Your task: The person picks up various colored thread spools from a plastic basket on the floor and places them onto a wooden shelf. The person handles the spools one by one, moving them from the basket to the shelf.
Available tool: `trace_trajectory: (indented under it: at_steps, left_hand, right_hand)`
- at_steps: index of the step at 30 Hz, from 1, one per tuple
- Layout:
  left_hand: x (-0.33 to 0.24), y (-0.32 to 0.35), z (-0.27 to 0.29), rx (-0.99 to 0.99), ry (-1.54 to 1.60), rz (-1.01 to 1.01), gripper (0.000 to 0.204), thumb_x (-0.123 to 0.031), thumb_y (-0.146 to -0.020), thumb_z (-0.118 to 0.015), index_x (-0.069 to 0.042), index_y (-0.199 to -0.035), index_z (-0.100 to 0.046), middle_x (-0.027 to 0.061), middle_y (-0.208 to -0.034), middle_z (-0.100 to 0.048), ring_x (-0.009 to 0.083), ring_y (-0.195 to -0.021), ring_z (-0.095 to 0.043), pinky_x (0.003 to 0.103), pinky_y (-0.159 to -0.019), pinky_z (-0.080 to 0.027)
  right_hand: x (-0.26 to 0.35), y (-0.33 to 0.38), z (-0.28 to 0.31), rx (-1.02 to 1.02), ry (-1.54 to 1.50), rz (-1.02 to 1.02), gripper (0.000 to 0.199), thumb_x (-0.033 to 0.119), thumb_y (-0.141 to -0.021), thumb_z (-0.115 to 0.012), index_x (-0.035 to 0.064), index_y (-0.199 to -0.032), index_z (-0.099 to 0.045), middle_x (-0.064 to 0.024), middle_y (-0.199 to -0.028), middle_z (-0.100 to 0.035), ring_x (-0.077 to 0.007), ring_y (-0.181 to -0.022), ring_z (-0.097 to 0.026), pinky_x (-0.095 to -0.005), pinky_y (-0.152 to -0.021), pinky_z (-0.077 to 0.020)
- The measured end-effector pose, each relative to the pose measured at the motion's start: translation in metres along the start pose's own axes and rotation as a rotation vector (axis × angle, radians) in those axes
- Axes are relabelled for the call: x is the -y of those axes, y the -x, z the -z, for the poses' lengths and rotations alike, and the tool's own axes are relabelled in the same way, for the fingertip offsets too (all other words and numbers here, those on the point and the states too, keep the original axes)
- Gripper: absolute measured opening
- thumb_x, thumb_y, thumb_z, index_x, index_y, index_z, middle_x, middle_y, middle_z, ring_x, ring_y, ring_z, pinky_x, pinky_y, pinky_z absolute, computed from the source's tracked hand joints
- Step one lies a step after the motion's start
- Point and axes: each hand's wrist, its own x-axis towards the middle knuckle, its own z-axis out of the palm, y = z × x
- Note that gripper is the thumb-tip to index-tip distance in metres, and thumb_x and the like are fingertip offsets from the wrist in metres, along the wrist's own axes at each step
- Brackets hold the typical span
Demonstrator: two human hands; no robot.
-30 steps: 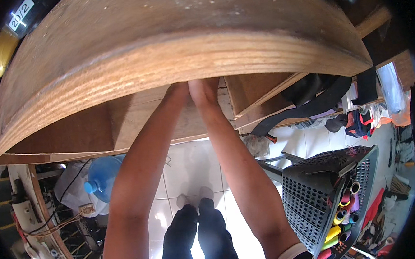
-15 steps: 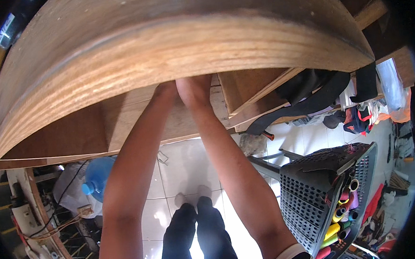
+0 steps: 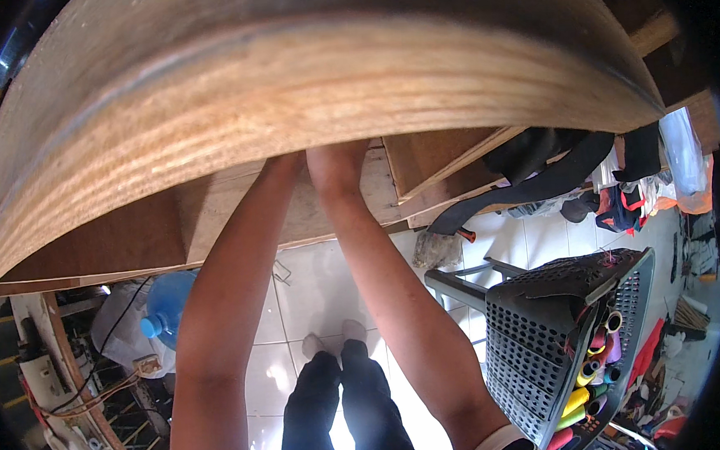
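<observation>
- Head view: our two hands are hidden under one far wooden shelf [image 3: 327,87]; we cannot tell whether they grip anything.
- Our two forearms [image 3: 388,273] reach beneath it.
- One grey basket [image 3: 525,339] is right; one blue bottle [image 3: 169,304], left.

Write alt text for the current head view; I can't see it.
Left forearm and right forearm reach beneath a thick wooden board, whose edge hides both hands. At right, a grey perforated basket holds coloured thread spools; at left is a blue bottle.
</observation>
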Motion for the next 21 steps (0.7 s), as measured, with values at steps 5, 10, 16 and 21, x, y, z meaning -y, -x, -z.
trace_trajectory:
  at_steps: [5,10,16,21]
  left_hand:
    - [-0.003,0.001,0.004,0.000,-0.023,-0.004,0.026,-0.016,-0.089,-0.058,0.001,-0.108,-0.058,0.0140,-0.108,-0.061,0.0233,-0.104,-0.056,0.036,-0.092,-0.043]
    - [-0.002,0.001,-0.003,0.009,-0.030,-0.004,0.025,-0.015,-0.089,-0.058,0.001,-0.107,-0.059,0.0140,-0.107,-0.061,0.0232,-0.103,-0.056,0.037,-0.091,-0.044]
    - [-0.008,0.003,-0.001,0.010,-0.052,-0.010,0.024,-0.015,-0.089,-0.058,0.002,-0.106,-0.059,0.0141,-0.106,-0.062,0.0232,-0.102,-0.057,0.037,-0.091,-0.044]
    - [-0.014,0.008,0.000,0.000,-0.076,-0.014,0.023,-0.014,-0.089,-0.058,0.003,-0.104,-0.059,0.0141,-0.104,-0.062,0.0232,-0.101,-0.057,0.037,-0.090,-0.044]
  right_hand:
    - [-0.008,0.005,-0.004,0.119,0.079,0.014,0.041,0.025,-0.083,-0.061,-0.0027,-0.113,-0.054,-0.0189,-0.116,-0.056,-0.0292,-0.111,-0.051,-0.0396,-0.096,-0.0379]
    - [-0.027,-0.006,-0.003,0.094,0.094,-0.070,0.042,0.026,-0.084,-0.061,-0.0023,-0.114,-0.053,-0.0189,-0.118,-0.055,-0.0295,-0.112,-0.050,-0.0399,-0.097,-0.0379]
    - [-0.027,-0.007,-0.002,0.045,0.068,-0.005,0.042,0.025,-0.084,-0.061,-0.0025,-0.115,-0.053,-0.0198,-0.121,-0.054,-0.0303,-0.114,-0.050,-0.0395,-0.098,-0.0372]
    - [0.014,0.011,0.010,0.032,0.019,0.053,0.033,0.020,-0.086,-0.056,-0.0053,-0.107,-0.055,-0.0211,-0.116,-0.056,-0.0318,-0.111,-0.050,-0.0423,-0.097,-0.0358]
